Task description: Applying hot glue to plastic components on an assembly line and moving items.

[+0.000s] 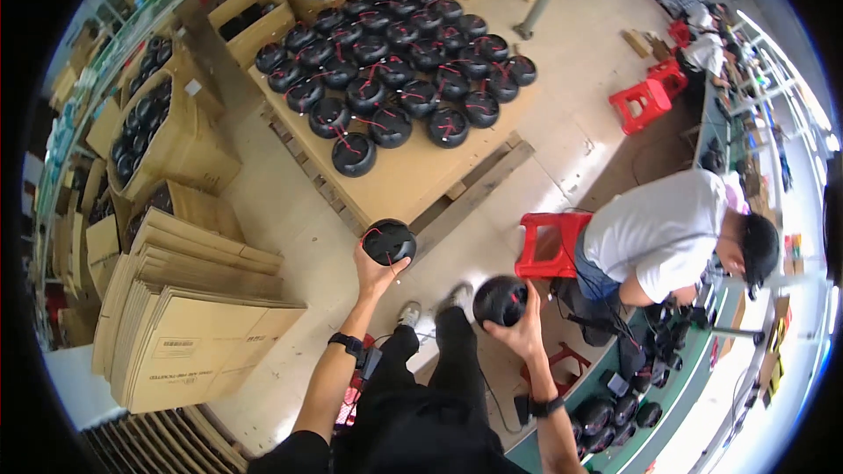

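The left hand [373, 270] cups a round black unit with red wire [389, 241] from below, fingers curled about it, just off the pallet corner. The right hand [520, 326] grips a second black unit [500, 300] above the feet. Flattened brown cartons [189, 333] with pale rectangular labels lie stacked at left; open boxes [162, 136] hold more units

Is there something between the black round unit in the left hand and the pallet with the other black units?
Nothing visible. The left hand holds a black round unit just off the near corner of the pallet; only bare floor lies between. That corner's cardboard top is free.
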Motion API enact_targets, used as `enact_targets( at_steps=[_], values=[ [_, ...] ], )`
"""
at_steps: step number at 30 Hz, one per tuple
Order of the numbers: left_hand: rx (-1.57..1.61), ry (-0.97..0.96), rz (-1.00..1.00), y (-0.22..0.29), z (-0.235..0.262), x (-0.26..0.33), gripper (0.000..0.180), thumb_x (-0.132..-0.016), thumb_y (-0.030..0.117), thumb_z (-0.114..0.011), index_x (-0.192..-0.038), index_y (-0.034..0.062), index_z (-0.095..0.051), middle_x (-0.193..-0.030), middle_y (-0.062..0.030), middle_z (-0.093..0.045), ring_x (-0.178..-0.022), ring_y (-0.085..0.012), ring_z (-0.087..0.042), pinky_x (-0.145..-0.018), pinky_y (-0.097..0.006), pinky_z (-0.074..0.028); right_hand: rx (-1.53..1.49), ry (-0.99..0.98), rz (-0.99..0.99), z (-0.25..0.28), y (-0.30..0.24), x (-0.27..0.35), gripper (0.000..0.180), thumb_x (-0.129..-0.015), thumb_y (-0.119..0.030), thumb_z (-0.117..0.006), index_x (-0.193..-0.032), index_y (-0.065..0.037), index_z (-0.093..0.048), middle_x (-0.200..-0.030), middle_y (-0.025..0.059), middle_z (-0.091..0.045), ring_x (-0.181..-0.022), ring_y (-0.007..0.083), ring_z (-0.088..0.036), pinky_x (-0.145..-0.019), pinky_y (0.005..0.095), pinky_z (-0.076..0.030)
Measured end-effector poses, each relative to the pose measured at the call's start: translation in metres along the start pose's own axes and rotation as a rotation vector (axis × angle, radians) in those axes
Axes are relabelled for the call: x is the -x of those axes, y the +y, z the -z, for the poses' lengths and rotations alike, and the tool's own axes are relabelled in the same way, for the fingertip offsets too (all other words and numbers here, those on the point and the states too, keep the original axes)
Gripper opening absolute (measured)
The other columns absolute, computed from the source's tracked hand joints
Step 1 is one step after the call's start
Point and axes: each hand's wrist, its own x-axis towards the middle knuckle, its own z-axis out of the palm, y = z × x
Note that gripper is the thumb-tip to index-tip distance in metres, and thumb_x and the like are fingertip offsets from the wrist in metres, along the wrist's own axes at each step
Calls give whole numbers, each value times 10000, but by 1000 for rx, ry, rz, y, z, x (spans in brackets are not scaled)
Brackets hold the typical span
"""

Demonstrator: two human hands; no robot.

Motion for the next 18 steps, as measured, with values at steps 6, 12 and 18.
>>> enact_targets(
  at_steps=[6,12,18],
  values=[
    [-271,170,162,-32,-25,-66,1192,-544,267,-986,-1464,-33,-291,-1412,-249,-403,-1338,-393,-430,-1123,-486,-401,84,-37,52,-107,-31,-210,1266,-574,-424,-941,-1535,15,-242,-1493,304,-365,-1421,476,-353,-1154,513,-373],
    [-427,144,312,-25,-49,-140,1331,-501,247,-995,-1560,100,-203,-1459,-268,-400,-1310,-447,-507,-1069,-511,-473,116,-75,75,-187,-74,-345,1197,-621,-381,-924,-1553,-62,-245,-1509,276,-333,-1394,486,-362,-1123,536,-400],
    [-475,201,503,-16,-73,-165,1358,-557,220,-968,-1610,178,-112,-1445,-270,-411,-1262,-466,-551,-1056,-523,-492,-27,-72,171,-206,-44,-387,1231,-649,-295,-927,-1579,-13,-172,-1533,288,-294,-1415,468,-352,-1148,515,-378]
  ],
)
